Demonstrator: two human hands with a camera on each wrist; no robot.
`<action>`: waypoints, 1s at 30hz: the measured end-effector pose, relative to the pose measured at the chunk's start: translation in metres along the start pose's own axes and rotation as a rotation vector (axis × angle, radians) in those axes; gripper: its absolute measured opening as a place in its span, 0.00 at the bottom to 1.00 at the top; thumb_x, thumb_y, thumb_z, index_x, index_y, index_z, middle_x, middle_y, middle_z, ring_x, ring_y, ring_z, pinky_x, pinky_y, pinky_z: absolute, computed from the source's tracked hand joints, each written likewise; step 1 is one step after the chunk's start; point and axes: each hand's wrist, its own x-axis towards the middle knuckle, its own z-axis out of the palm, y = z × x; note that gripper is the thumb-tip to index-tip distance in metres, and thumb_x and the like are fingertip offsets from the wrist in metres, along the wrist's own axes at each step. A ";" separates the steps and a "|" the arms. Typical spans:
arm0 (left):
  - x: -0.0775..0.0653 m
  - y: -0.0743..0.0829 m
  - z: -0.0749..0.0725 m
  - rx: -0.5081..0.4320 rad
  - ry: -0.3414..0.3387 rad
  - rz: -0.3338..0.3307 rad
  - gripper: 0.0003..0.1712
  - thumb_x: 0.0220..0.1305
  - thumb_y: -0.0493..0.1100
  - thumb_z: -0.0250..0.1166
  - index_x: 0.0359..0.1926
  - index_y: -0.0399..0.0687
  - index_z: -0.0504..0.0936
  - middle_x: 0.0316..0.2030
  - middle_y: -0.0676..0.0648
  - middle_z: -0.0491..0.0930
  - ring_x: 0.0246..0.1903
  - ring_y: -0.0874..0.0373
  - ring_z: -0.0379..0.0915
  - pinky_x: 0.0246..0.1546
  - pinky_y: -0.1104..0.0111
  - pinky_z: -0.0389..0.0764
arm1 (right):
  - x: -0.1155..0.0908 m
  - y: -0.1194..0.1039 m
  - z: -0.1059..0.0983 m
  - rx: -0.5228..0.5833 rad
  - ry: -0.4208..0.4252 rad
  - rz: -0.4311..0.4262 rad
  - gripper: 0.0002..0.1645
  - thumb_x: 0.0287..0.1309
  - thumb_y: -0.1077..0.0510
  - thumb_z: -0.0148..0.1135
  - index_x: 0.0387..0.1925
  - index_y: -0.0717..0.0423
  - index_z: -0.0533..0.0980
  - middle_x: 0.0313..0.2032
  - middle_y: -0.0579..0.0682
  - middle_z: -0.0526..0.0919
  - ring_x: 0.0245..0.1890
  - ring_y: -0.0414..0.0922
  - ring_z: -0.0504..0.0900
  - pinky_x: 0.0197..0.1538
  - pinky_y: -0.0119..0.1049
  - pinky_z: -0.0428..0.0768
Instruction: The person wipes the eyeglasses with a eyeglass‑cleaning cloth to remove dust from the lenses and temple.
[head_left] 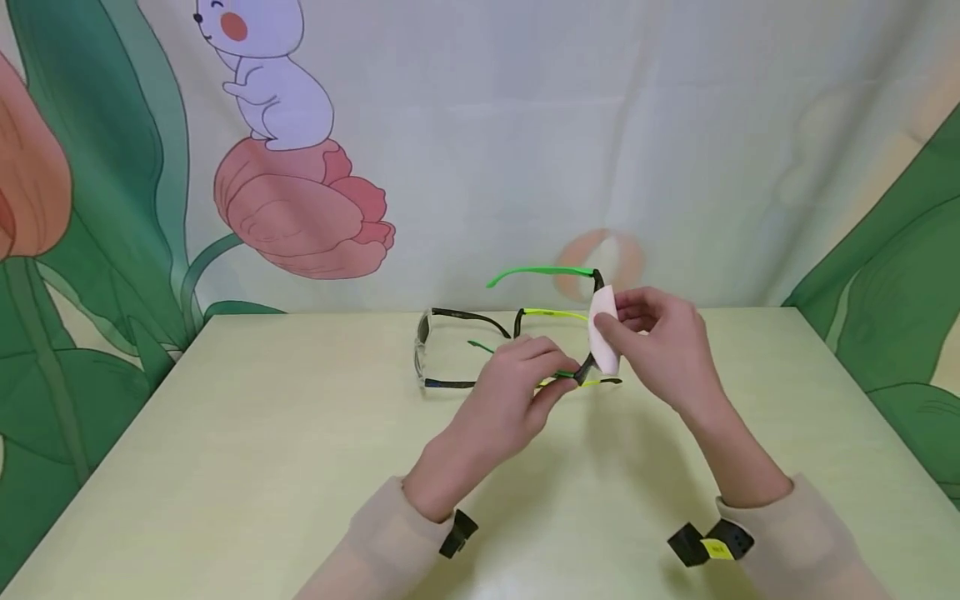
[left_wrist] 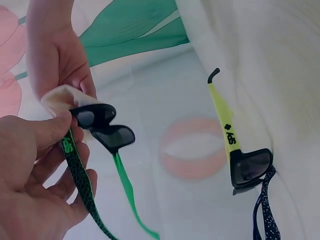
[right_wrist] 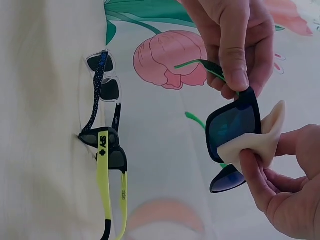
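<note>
My left hand (head_left: 517,383) pinches a pair of sunglasses (right_wrist: 232,125) with a black front and green temples, gripping it near one hinge and temple. Both temples are unfolded and the dark lenses show a blue sheen. A pale cloth (head_left: 604,329) is folded over part of the lens nearer the left hand in the right wrist view. My right hand (head_left: 667,350) pinches that cloth between thumb and fingers against the lens. Behind the hands are sunglasses with yellow temples (right_wrist: 103,175) and a pair with clear rims (right_wrist: 110,89) and dark patterned temples, partly hidden by my left hand in the head view.
The two other sunglasses stand close together on the pale table (head_left: 225,450), temples unfolded. A printed curtain (head_left: 480,167) with flowers and a white animal hangs behind the table's far edge. Black straps or mounts sit at both sleeves' cuffs.
</note>
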 end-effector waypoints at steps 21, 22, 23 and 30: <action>-0.030 0.009 -0.044 -0.372 -0.026 -0.407 0.08 0.67 0.37 0.71 0.46 0.49 0.89 0.41 0.58 0.84 0.45 0.62 0.79 0.46 0.64 0.81 | -0.056 -0.005 -0.010 -0.007 0.036 -0.198 0.13 0.66 0.62 0.68 0.51 0.58 0.82 0.40 0.47 0.85 0.39 0.42 0.82 0.41 0.26 0.84; -0.031 0.009 -0.046 -0.395 -0.028 -0.422 0.08 0.68 0.37 0.71 0.46 0.49 0.89 0.41 0.58 0.84 0.46 0.61 0.79 0.48 0.64 0.81 | -0.058 -0.006 -0.010 -0.011 0.040 -0.211 0.12 0.66 0.62 0.69 0.50 0.57 0.82 0.40 0.46 0.85 0.39 0.41 0.82 0.41 0.26 0.84; -0.032 0.010 -0.047 -0.414 -0.030 -0.434 0.08 0.68 0.37 0.70 0.47 0.49 0.89 0.42 0.58 0.84 0.47 0.61 0.79 0.49 0.63 0.80 | -0.061 -0.007 -0.009 -0.014 0.046 -0.225 0.12 0.65 0.63 0.69 0.49 0.57 0.82 0.39 0.45 0.85 0.38 0.40 0.82 0.41 0.26 0.84; -0.039 0.017 -0.054 -0.481 -0.060 -0.463 0.08 0.68 0.38 0.70 0.47 0.50 0.88 0.44 0.57 0.84 0.49 0.59 0.78 0.52 0.62 0.79 | -0.074 -0.016 -0.006 -0.010 0.096 -0.392 0.15 0.57 0.70 0.73 0.45 0.56 0.83 0.39 0.41 0.85 0.37 0.40 0.81 0.40 0.25 0.84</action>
